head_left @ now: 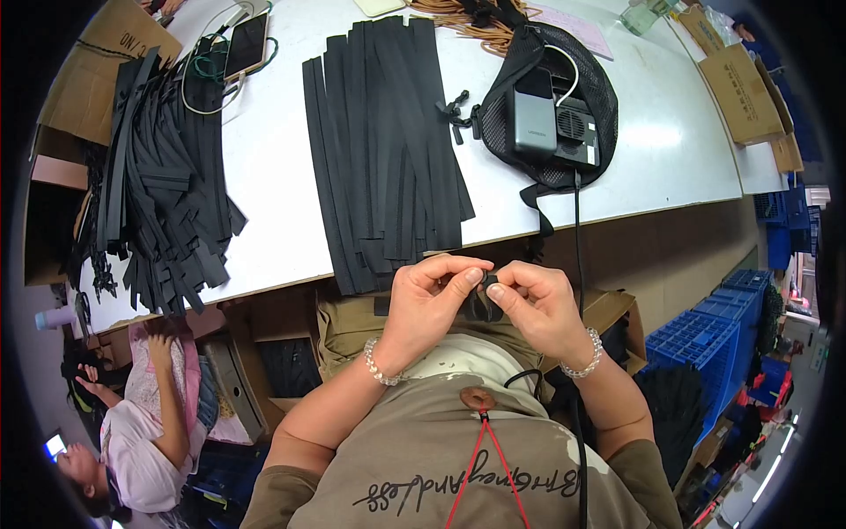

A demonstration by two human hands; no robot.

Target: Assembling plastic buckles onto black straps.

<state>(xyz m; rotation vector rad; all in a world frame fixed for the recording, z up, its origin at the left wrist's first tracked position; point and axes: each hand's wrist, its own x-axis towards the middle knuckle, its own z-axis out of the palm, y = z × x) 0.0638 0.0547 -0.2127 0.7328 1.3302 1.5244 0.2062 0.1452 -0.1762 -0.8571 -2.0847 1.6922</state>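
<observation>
My left hand point(423, 300) and my right hand point(539, 307) meet in front of my body, just off the table's near edge. Both are closed in a pinch on a small black piece point(489, 279), too small and covered to name. Something thin and black hangs below the fingers. Beyond my hands, a wide stack of black zipper-like strips point(379, 141) lies lengthwise on the white table point(679, 159), its near ends reaching over the edge. Several small black fittings point(456, 115) lie to the right of that stack.
At the left is a looser pile of black strips point(172, 185), with a phone point(247, 44) and cable behind. A black mesh bag point(604, 97) holds a power bank point(532, 128). Cardboard boxes point(742, 97) and blue crates point(696, 339) stand right. Another person point(145, 441) sits at lower left.
</observation>
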